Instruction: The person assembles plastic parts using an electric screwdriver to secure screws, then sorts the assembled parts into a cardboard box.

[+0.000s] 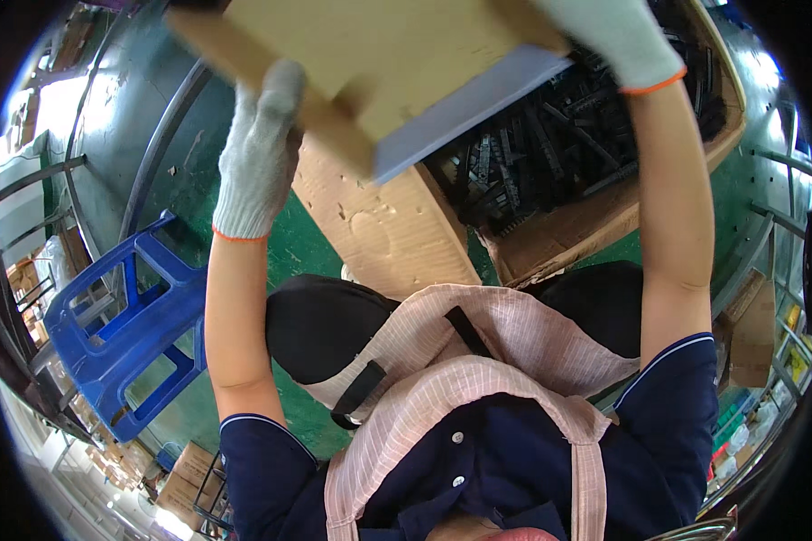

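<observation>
Raised in front of me is a shallow cardboard box (397,54), tilted and slightly blurred. Its brown sides and a pale bluish-grey edge show. My left hand (257,153), in a white knit glove with an orange cuff, is closed on its left side. At the right end, my right hand (618,41), gloved the same way, grips the box too; its fingertips are hidden. Beneath lies a large open carton (564,239) filled with many thin black parts (541,149), apparently plastic. The raised box covers part of that carton.
A dented brown cardboard piece (379,225) lies left of the carton, in front of my knees. To my left is a blue plastic stool (126,334) on the green floor (289,243). Metal frames curve along both sides, and a brown carton (751,334) is at right.
</observation>
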Motion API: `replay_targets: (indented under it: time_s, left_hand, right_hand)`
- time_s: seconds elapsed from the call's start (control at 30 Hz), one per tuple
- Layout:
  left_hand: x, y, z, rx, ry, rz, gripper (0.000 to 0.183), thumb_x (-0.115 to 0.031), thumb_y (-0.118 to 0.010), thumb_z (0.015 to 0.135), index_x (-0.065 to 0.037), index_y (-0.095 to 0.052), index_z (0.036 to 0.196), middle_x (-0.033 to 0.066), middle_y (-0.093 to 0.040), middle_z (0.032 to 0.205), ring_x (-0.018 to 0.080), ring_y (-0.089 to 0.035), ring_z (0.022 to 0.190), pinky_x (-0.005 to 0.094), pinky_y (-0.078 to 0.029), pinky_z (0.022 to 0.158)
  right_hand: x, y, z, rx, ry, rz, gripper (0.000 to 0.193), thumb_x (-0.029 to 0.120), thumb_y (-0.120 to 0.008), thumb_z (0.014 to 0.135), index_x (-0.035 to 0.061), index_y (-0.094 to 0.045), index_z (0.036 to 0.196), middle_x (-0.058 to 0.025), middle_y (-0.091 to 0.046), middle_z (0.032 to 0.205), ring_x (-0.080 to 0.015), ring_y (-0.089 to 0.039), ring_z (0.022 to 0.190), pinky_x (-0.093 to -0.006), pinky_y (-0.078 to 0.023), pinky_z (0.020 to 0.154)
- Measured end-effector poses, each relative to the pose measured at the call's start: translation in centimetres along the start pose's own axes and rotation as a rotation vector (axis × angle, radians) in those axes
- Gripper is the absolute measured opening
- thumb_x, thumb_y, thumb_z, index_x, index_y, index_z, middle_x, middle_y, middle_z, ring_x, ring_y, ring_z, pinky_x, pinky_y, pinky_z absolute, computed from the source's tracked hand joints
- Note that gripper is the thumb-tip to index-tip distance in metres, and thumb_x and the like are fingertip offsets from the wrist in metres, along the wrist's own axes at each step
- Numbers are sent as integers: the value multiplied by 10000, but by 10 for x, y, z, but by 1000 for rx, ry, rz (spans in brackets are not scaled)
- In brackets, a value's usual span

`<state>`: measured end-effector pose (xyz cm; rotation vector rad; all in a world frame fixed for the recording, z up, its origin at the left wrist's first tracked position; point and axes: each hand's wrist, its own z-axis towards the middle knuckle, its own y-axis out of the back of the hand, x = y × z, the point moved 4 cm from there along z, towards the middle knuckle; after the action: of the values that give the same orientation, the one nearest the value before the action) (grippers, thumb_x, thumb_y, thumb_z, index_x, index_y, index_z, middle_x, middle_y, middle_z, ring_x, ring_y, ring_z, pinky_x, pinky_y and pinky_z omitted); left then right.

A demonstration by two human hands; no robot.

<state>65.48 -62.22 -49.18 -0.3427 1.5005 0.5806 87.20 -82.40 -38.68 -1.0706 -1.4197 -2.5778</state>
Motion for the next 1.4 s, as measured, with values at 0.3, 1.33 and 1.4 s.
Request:
replay_targets:
  time_s: [0.3, 1.33, 1.4]
  left_hand:
    - [25, 166, -91, -548, 320, -261, 382, -152, -601, 916, 3, -544, 1260, 116, -644, 1127, 259, -649, 1021, 394, -530, 889]
    - [-129, 15, -136, 67, -143, 678, 518, -41, -663, 763, 21, -573, 1269, 202, -612, 1251, 306, -565, 1207, 425, -401, 1062]
    - [-118, -20, -117, 230, -170, 787, 471, -78, -725, 673, 4, -651, 1131, 166, -652, 1155, 337, -599, 1143, 447, -439, 1025]
  right_hand:
    - [-57, -71, -9, 221, 104, -87, 339, 315, -596, 927, 131, -652, 1205, -141, -710, 989, -289, -682, 877, -367, -538, 791]
    - [-164, -189, -101, 851, -493, -430, 428, 252, -625, 879, -19, -620, 1210, -255, -481, 1384, -421, -596, 1153, -477, -522, 948]
    - [-184, -187, -108, 777, -462, -460, 392, 291, -617, 882, 5, -678, 1143, -250, -578, 1281, -400, -622, 1115, -464, -517, 942]
